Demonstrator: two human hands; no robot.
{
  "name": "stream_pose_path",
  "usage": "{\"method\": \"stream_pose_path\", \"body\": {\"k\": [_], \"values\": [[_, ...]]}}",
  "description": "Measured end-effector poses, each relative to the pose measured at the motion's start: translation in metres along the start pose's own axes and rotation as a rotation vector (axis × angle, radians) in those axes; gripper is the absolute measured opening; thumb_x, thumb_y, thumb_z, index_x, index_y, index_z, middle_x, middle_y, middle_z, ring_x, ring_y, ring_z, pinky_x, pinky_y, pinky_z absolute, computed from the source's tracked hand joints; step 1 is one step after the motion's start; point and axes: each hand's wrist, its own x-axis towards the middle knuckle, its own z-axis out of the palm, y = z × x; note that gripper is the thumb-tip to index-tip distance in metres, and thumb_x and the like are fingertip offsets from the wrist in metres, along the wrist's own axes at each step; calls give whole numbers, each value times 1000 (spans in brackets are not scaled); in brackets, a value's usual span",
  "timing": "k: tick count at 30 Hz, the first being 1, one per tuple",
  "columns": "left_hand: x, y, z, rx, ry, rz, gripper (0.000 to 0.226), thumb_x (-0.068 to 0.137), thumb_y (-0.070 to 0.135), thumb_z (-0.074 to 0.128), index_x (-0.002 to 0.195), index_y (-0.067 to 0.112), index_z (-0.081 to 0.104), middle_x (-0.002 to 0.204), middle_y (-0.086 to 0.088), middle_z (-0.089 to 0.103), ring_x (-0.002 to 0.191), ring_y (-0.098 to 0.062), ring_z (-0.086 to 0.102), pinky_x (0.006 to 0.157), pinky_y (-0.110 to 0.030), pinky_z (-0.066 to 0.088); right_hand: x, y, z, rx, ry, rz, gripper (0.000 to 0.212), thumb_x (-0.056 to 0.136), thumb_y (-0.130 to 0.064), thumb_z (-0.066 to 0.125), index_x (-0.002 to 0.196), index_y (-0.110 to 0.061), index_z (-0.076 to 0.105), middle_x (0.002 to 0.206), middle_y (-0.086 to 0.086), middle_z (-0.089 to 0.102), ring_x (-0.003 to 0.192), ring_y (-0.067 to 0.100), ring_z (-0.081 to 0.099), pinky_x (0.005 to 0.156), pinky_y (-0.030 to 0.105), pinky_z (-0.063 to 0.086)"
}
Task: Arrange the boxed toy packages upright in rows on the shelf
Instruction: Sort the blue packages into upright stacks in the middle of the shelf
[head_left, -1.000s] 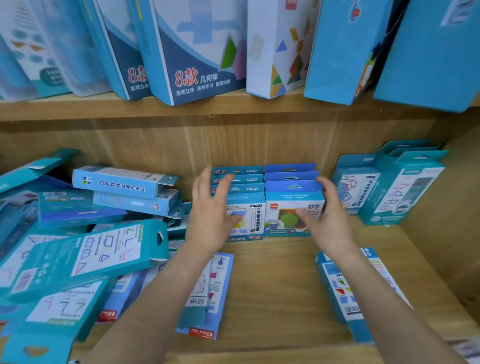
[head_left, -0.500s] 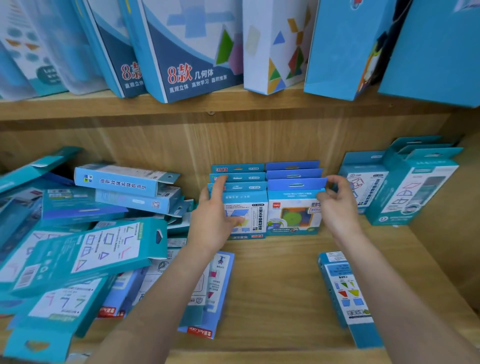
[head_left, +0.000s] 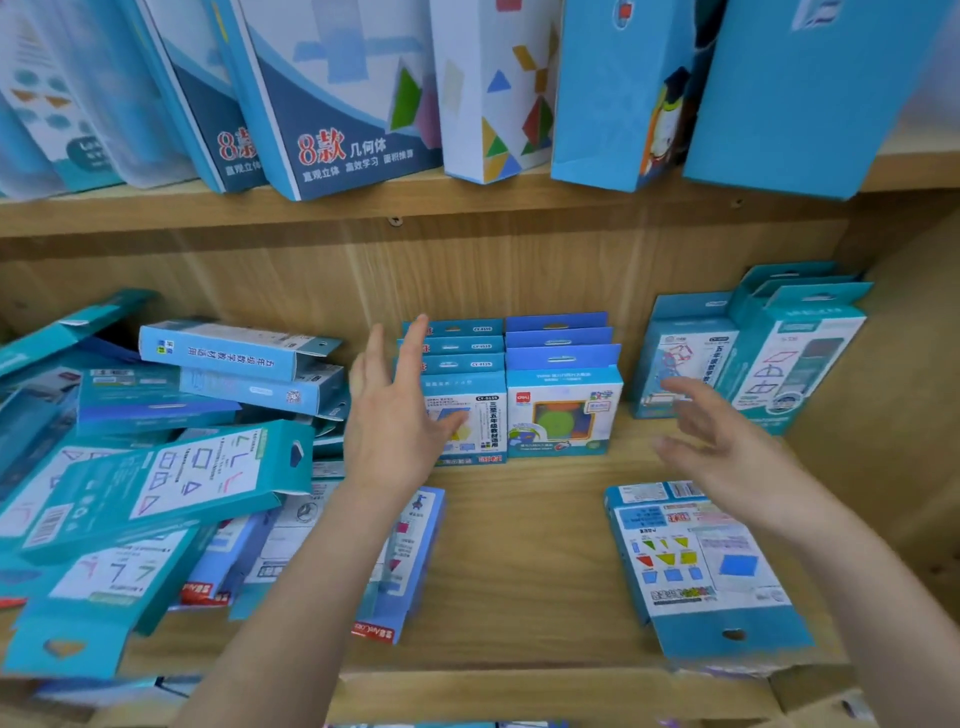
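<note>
Two rows of small blue toy boxes stand upright at the back middle of the wooden shelf (head_left: 524, 561): the left row (head_left: 475, 402) and the right row (head_left: 563, 410). My left hand (head_left: 395, 415) is open, fingers spread, at the left side of the left row and partly covering its front box. My right hand (head_left: 722, 441) is open and holds nothing, off to the right of the right row. A flat box (head_left: 696, 561) lies face up under my right forearm. More upright teal boxes (head_left: 769, 353) stand at the far right.
A loose heap of teal and blue boxes (head_left: 156, 467) fills the shelf's left half. A flat box (head_left: 410, 561) lies under my left forearm. Large boxes (head_left: 337, 98) lean on the upper shelf. The shelf's side wall (head_left: 904, 415) closes the right.
My right hand has let go of the right row and drawn back to the right. My left hand has opened its fingers beside the left row. The camera has moved closer.
</note>
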Motion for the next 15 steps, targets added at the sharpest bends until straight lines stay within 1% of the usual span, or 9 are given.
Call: {"method": "stream_pose_path", "body": {"k": [2, 4, 6, 8, 10, 11, 12, 13, 15], "values": [[-18, 16, -4, -43, 40, 85, 83, 75, 31, 77, 144, 29, 32, 153, -10, 24, 138, -28, 26, 107, -41, 32, -29, 11, -14, -59, -75, -40, 49, 89, -28, 63, 129, -44, 40, 140, -4, 48, 134, 9, 39, 109, 36, 36], [-47, 38, 0, -180, -68, 217, 63, 77, 35, 74, 134, 26, 49, 147, -2, 39, 132, -21, 39, 106, -37, 38, -47, 28, -22, -159, -117, -41, 45, 89, -31, 62, 124, -49, 39, 130, -13, 52, 127, 6, 45, 104, 29, 39], [-83, 61, 16, -201, -209, 424, 49, 77, 53, 61, 119, 29, 61, 137, 3, 52, 123, -18, 50, 99, -39, 47, -59, 46, -25, -214, -139, -12, 44, 90, -33, 60, 124, -49, 38, 119, -18, 56, 111, 2, 53, 91, 17, 41], [-117, 81, 40, -170, -385, 544, 62, 71, 67, 48, 120, 32, 60, 140, 5, 49, 128, -17, 45, 101, -38, 45, -68, 63, -24, -231, -134, 1, 45, 90, -34, 60, 129, -45, 40, 118, -19, 56, 99, -3, 55, 82, 12, 40], [-139, 95, 60, -132, -598, 515, 79, 69, 72, 51, 137, 35, 41, 153, 6, 26, 140, -15, 22, 112, -35, 32, -73, 79, -21, -172, -133, -15, 45, 89, -33, 61, 129, -42, 42, 124, -16, 57, 92, -11, 56, 82, 11, 42], [-148, 99, 67, -92, -641, 499, 82, 71, 68, 55, 142, 35, 31, 157, 7, 15, 143, -13, 12, 114, -33, 27, -75, 86, -19, -130, -141, -26, 45, 89, -33, 62, 127, -43, 43, 127, -15, 56, 94, -13, 56, 85, 12, 44], [-154, 101, 73, -52, -626, 508, 80, 75, 63, 57, 144, 34, 27, 157, 8, 13, 144, -11, 10, 113, -31, 29, -77, 94, -16, -103, -151, -37, 44, 88, -34, 63, 125, -45, 43, 131, -16, 53, 103, -11, 55, 92, 15, 44], [-157, 103, 77, -9, -590, 540, 71, 78, 55, 56, 141, 33, 32, 155, 7, 23, 143, -11, 19, 106, -30, 39, -79, 98, -13, -94, -158, -63, 43, 86, -38, 63, 122, -48, 42, 136, -19, 48, 115, -8, 50, 99, 17, 40], [-159, 105, 81, -19, -477, 590, 55, 73, 39, 54, 127, 28, 53, 136, 4, 54, 128, -14, 48, 80, -28, 56, -85, 100, -11, -92, -157, -119, 44, 77, -62, 60, 115, -51, 41, 137, -32, 35, 128, -11, 35, 105, 10, 28]]}}
